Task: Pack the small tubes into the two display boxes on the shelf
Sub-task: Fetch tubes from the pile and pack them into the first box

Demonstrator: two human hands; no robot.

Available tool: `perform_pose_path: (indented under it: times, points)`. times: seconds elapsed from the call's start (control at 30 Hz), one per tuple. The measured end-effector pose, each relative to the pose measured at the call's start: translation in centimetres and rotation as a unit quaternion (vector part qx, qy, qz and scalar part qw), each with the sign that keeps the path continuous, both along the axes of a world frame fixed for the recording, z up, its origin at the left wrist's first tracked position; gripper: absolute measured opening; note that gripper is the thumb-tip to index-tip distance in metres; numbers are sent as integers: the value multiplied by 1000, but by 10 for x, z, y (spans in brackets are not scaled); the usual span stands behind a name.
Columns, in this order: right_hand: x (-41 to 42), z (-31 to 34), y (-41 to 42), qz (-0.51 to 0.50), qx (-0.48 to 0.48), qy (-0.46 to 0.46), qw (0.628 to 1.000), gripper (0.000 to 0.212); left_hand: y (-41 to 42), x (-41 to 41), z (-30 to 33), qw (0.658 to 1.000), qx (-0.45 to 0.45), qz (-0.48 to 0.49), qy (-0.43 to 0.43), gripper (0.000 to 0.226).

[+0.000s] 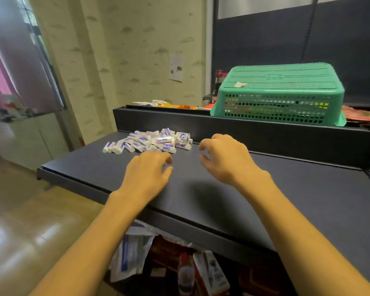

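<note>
Both my hands are hovering over the dark shelf near its front edge: left hand and right hand, fingers loosely curled, holding nothing. Pile of small tubes sits just beyond them by the back edge, too many to count. One upside-down green basket behind that.

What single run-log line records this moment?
left hand: open, empty | right hand: open, empty | tubes: loose pile on shelf | display boxes: not visible
</note>
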State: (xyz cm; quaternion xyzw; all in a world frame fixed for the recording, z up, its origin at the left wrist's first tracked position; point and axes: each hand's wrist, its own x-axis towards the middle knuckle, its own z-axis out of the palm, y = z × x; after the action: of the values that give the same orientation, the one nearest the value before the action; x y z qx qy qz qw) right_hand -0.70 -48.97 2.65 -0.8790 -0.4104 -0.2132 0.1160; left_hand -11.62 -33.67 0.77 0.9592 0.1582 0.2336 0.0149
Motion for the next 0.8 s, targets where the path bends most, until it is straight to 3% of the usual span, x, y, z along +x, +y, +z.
perform_pose_path:
  times: [0.27, 0.53, 0.63, 0.8]
  points:
    - [30, 1, 116, -49, -41, 10, 998, 27, 136, 47, -12, 998, -36, -59, -13, 20]
    - [52, -17, 212, -136, -7, 112, 984, 26, 258, 81, -13, 994, -38, -98, 29, 19]
    - [55, -30, 230, -163, 2, 130, 978, 28, 282, 93, -13, 991, -43, -123, 30, 20]
    - [65, -30, 245, -205, -60, 152, 965, 29, 297, 113, -17, 985, -67, -155, 40, 19]
